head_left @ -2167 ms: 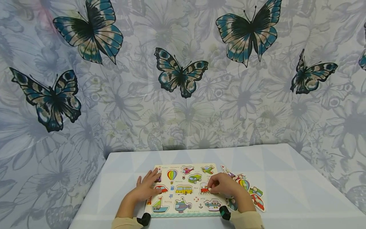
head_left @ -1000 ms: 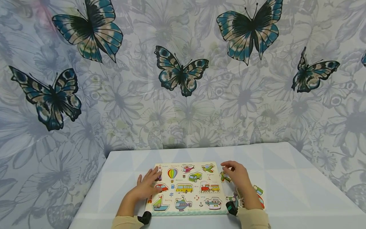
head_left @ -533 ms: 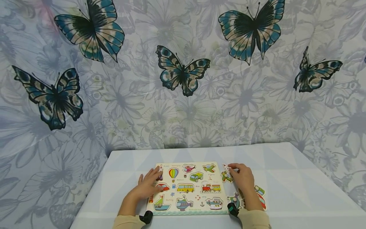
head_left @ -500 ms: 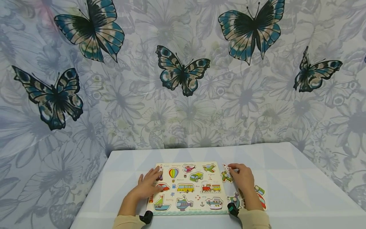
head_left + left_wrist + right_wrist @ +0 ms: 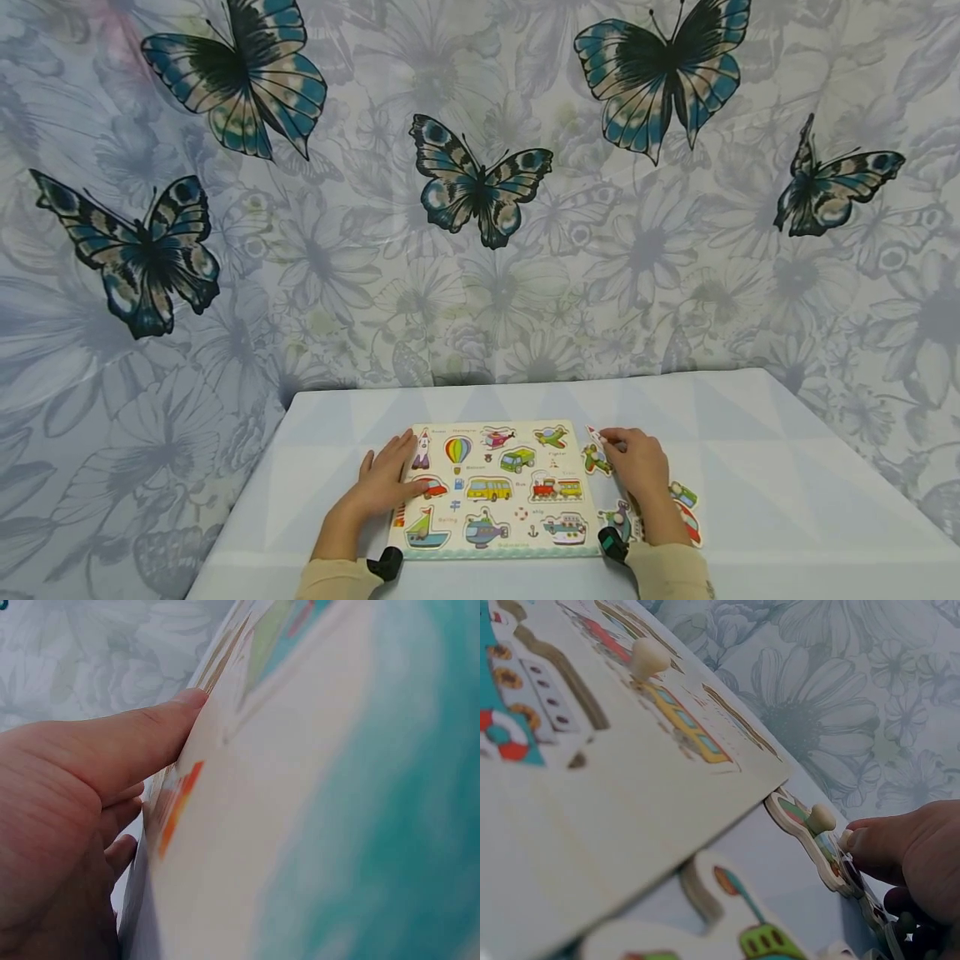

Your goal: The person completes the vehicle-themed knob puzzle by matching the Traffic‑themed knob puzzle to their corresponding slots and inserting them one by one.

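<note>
A cream puzzle board (image 5: pixel 517 551) with vehicle pictures lies on the table. My left hand (image 5: pixel 381 482) rests at its left edge; in the left wrist view the thumb (image 5: pixel 150 735) lies on top, with other fingertips beside the edge. Right of the board, my right hand (image 5: pixel 639 467) pinches the small knob (image 5: pixel 845 839) of a rocket puzzle piece (image 5: pixel 593 434), partly hidden by the fingers. A green plane piece (image 5: pixel 597 460) lies close to it. A knob (image 5: pixel 651 658) stands up from the train picture (image 5: pixel 557 488) on the board.
A helicopter piece (image 5: pixel 619 518) lies near my right wrist. Beyond that forearm are a green truck piece (image 5: pixel 683 494) and a red car piece (image 5: pixel 688 523). The white table (image 5: pixel 795 500) ends at a butterfly-patterned backdrop (image 5: pixel 480 317).
My right hand has left the train picture, moved right to the loose pieces and taken the rocket piece's knob. The left hand has slid slightly left, uncovering the rocket picture.
</note>
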`<act>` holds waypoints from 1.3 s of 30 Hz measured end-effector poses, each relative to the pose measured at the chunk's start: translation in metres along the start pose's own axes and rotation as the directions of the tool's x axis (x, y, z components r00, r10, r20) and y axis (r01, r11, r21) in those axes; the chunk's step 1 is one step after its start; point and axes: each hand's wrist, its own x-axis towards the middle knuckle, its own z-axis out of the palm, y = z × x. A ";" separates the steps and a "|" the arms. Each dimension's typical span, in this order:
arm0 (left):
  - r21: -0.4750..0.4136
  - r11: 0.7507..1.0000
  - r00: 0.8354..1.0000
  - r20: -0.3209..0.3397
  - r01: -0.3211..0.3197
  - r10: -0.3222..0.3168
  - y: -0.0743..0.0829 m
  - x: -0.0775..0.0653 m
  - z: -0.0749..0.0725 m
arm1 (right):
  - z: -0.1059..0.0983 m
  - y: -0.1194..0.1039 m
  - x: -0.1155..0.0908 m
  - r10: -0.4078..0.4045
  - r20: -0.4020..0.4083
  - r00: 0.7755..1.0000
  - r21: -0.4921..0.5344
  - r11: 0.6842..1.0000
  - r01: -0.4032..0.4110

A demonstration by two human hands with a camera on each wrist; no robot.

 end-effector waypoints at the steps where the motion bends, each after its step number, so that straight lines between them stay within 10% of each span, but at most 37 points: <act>1: -0.001 1.000 1.000 0.003 0.004 -0.004 0.000 0.000 0.000 | 0.000 0.001 0.000 -0.002 0.000 1.000 -0.010 1.000 0.002; 39: 0.002 1.000 1.000 -0.023 0.009 -0.009 -0.001 -0.001 0.000 | 0.001 -0.006 0.006 0.095 -0.093 0.991 0.018 0.995 -0.094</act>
